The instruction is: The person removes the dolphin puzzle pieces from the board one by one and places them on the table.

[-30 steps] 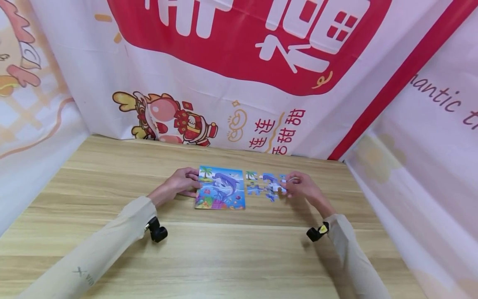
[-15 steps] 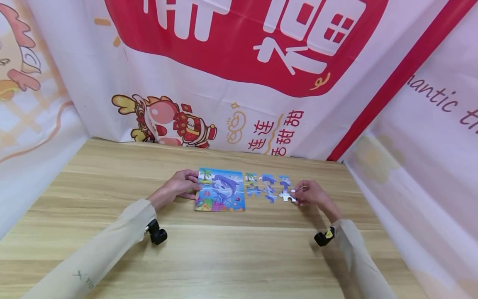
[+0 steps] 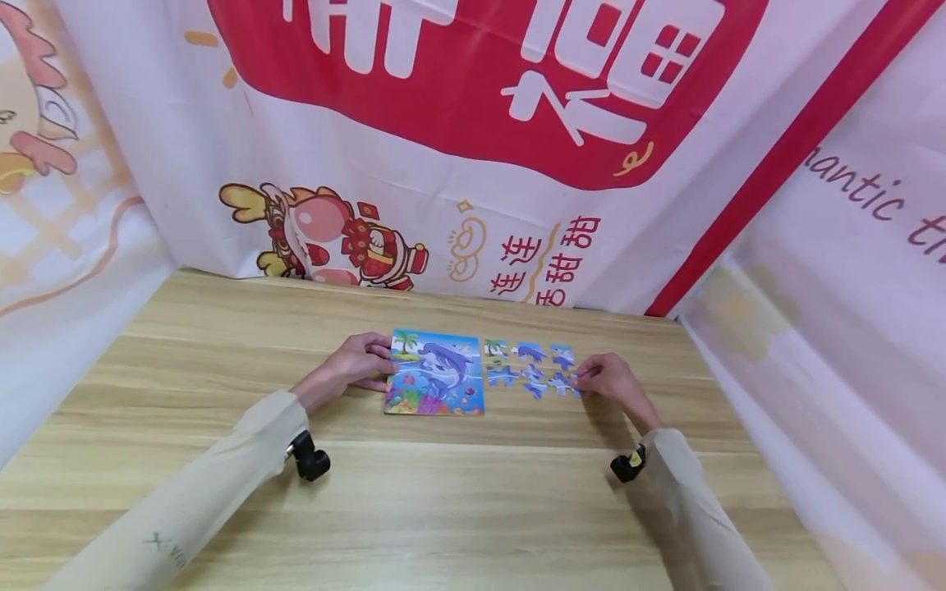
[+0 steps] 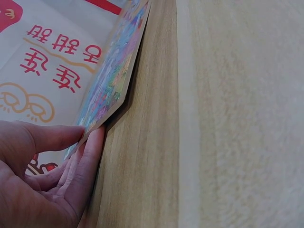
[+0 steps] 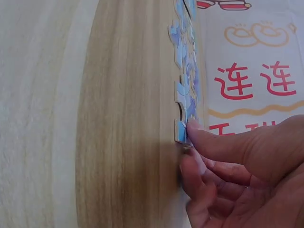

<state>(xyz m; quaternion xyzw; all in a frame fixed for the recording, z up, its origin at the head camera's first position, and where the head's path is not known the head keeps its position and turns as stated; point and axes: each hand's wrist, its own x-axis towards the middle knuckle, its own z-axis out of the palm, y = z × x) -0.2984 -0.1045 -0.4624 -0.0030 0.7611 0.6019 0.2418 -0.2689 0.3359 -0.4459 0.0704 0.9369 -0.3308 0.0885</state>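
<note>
My left hand (image 3: 360,361) pinches the left edge of a square dolphin picture board (image 3: 434,376), thumb on top and fingers beneath. In the left wrist view, the board (image 4: 116,66) appears tilted edge-on beside the thumb. To its right, several jigsaw pieces (image 3: 528,353) lie in two short rows, printed with a palm tree and dolphin parts. My right hand (image 3: 609,379) pinches the right edge of the jigsaw piece (image 3: 559,383) at the right end of the lower row. In the right wrist view, the thumb rests on that piece's (image 5: 182,99) edge, with the forefinger just below it.
A light wood-grain table (image 3: 443,501) spreads under both arms. Behind it hangs a printed white and red cloth (image 3: 414,156), with more cloth at the left and right sides. A small black device (image 3: 309,460) sits on each wrist.
Half a second ago the right hand held its piece tilted, catching the light. The piece now lies flatter in the lower row. The left hand and board have stayed nearly still.
</note>
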